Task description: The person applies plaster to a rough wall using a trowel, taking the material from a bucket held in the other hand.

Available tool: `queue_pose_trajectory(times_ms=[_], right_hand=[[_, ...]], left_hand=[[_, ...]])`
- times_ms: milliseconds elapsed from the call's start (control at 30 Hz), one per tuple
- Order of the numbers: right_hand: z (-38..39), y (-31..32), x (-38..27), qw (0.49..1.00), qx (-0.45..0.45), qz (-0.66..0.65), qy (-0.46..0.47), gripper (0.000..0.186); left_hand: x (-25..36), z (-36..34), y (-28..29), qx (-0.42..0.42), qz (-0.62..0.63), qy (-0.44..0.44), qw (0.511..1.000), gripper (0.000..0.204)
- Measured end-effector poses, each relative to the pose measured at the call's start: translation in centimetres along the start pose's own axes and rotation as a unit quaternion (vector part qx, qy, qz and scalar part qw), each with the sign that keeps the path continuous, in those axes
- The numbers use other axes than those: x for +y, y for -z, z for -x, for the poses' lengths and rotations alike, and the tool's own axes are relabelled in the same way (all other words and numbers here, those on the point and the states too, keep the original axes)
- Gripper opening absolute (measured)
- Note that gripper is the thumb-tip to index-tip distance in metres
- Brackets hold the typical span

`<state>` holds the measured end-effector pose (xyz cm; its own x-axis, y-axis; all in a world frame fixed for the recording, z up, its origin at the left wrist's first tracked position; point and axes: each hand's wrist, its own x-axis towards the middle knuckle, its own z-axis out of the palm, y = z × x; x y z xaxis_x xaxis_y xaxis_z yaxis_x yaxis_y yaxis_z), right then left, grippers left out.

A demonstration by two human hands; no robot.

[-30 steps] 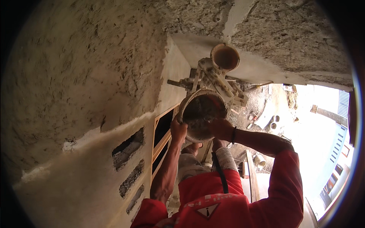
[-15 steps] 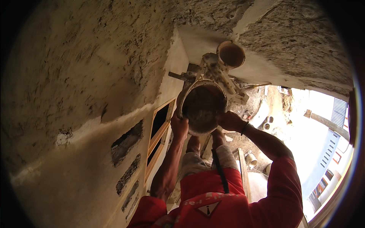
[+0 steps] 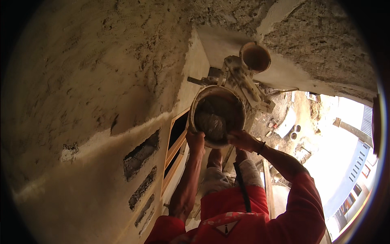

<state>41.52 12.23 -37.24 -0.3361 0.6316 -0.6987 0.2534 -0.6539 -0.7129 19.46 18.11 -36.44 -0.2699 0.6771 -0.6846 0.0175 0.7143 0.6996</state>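
Observation:
Both my hands grip a mortar-stained bucket (image 3: pixel 193 109) by its near rim, out in front of my legs. My left hand (image 3: pixel 196 142) is closed on the rim's left part, and my right hand (image 3: pixel 243 141) on its right part, with a dark band on that wrist. Inside the bucket lies a grey lump that looks like wet mortar (image 3: pixel 212 124). Just beyond it are mortar-caked wooden pieces (image 3: pixel 243 83), with a second, smaller-looking bucket (image 3: pixel 256 59) beside them at the wall corner. My fingertips are partly hidden by the rim.
A roughly plastered wall (image 3: pixel 93 73) rises on the left, with slot openings (image 3: pixel 141 154) and a wood-framed window (image 3: pixel 175 142). Another rough wall (image 3: pixel 325 53) stands at the far right. A plank (image 3: pixel 268 187) runs beside my legs. The ground (image 3: pixel 302 118) with round containers lies well below.
The bucket's opening has tipped more toward me, so the grey lump inside shows more clearly. My hands remain on the rim. The whole view has shifted slightly.

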Motion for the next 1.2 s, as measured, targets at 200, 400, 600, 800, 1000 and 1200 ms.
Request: queue_pose_trajectory(times_ms=[200, 400, 600, 800, 1000, 1200], right_hand=[[-1.1, 0.8, 1.0, 0.988, 0.094, 0.096, 0.075, 0.032], [-2.3, 2.0, 0.9, 0.993, 0.094, 0.033, 0.068, 0.027], [-1.4, 3.1, -3.0, 0.993, 0.086, -0.072, 0.046, 0.026], [-3.2, 5.0, -3.6, 0.899, 0.150, -0.391, 0.127, 0.024], [-12.8, 8.5, -3.4, 0.804, 0.392, -0.332, 0.300, 0.023], [-28.8, 10.5, -0.8, 0.715, 0.618, -0.182, 0.271, 0.018]], left_hand=[[-0.7, -1.0, -0.8, 0.030, 0.030, -0.027, 0.999, 0.040], [0.5, -2.0, -2.3, 0.035, 0.048, -0.021, 0.998, 0.031], [-1.9, -6.0, -1.9, 0.072, 0.046, 0.029, 0.996, 0.028], [-7.2, -8.9, -0.7, 0.103, 0.060, 0.000, 0.993, 0.030], [-16.0, -11.0, 5.5, 0.151, 0.076, 0.048, 0.984, 0.042], [-19.4, -11.6, 6.3, 0.201, 0.087, 0.084, 0.972, 0.068]])
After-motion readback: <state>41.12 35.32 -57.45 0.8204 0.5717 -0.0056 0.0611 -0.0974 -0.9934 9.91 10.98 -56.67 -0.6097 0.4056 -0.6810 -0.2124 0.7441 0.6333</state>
